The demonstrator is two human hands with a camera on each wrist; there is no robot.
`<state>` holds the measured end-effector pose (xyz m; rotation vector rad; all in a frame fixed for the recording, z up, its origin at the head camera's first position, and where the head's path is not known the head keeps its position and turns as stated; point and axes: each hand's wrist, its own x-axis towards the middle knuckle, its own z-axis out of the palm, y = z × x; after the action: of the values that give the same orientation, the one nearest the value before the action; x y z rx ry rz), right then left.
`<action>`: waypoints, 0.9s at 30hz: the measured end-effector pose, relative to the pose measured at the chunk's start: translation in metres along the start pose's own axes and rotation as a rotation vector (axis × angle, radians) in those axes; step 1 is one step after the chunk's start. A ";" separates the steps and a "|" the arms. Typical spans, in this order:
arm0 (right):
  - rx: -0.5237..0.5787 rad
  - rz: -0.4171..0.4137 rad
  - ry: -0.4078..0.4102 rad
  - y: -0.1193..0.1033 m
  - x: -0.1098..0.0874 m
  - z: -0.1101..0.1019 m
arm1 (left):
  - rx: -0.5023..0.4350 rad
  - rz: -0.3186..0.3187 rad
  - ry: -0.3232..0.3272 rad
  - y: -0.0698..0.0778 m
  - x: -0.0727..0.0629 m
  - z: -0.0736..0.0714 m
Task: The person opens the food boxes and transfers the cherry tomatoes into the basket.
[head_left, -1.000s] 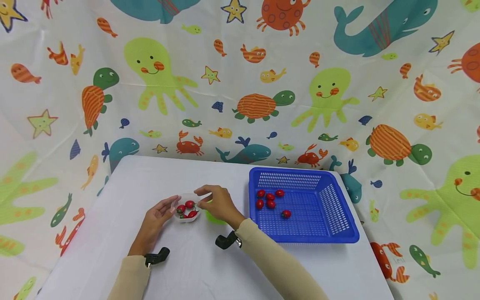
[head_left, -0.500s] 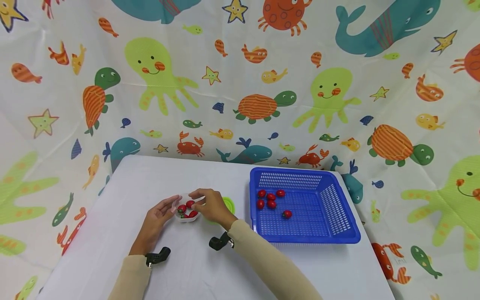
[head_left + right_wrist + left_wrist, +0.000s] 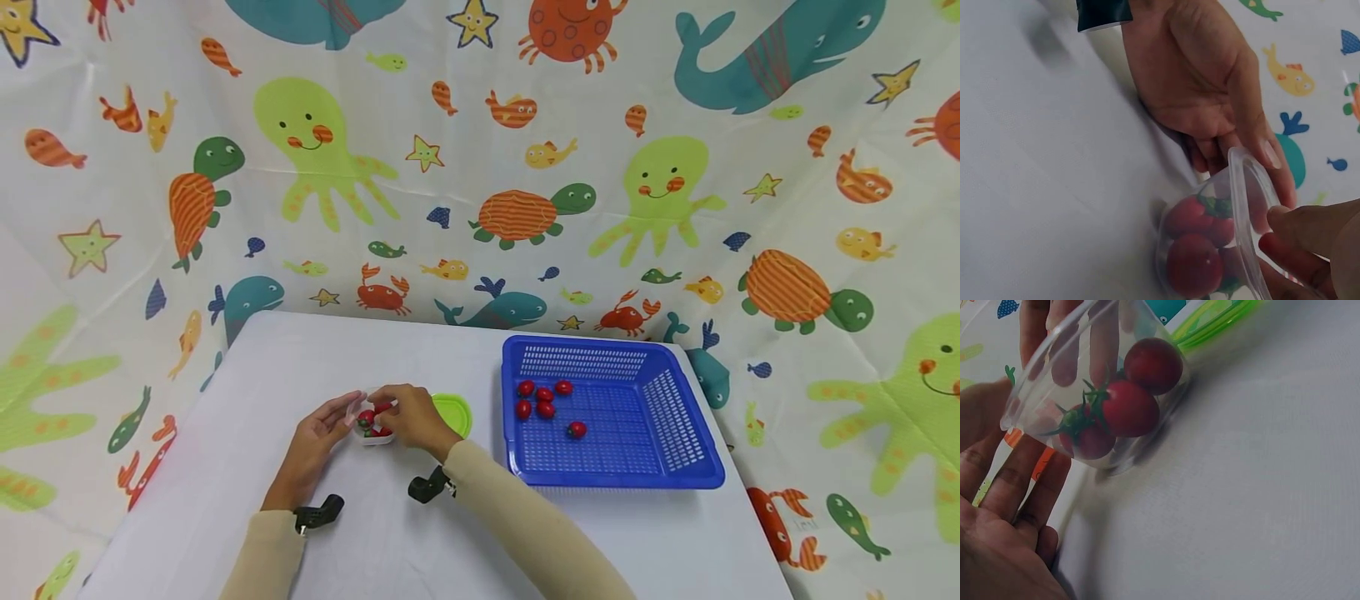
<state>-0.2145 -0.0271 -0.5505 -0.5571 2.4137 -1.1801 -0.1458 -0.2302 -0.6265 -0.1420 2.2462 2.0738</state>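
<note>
A small clear plastic container (image 3: 377, 441) stands on the table, with several red cherry tomatoes (image 3: 1130, 409) with green stems lying inside. My left hand (image 3: 311, 442) is at its left side, the rim lying between thumb and fingers. From the right, my right hand (image 3: 411, 417) reaches over the container. Its fingers hang fairly straight into the opening in the left wrist view, just above the tomatoes, and none is plainly gripped. A round green lid (image 3: 453, 412) lies behind the right hand, which partly covers it.
A blue perforated plastic basket (image 3: 622, 481) stands to the right, holding several more cherry tomatoes (image 3: 545, 409) toward its left side. The white table (image 3: 375, 533) meets a curtain printed with sea animals (image 3: 517, 267) at the back.
My right hand has moved left and deeper over the container, uncovering more of the green lid. The left hand stays at the rim. The basket's tomatoes have not moved.
</note>
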 end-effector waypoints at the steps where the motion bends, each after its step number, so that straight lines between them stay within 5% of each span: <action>1: -0.011 -0.007 -0.002 0.000 0.001 0.001 | -0.005 -0.001 0.000 0.000 0.000 0.000; 17: -0.221 -0.042 -0.006 -0.001 0.013 0.021 | -0.019 0.030 0.000 -0.001 0.001 0.001; 27: -0.015 -0.020 -0.008 0.003 0.014 0.023 | -0.027 0.040 0.005 -0.003 0.001 0.000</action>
<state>-0.2147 -0.0476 -0.5685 -0.5914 2.4176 -1.1667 -0.1468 -0.2305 -0.6292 -0.1052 2.2434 2.1265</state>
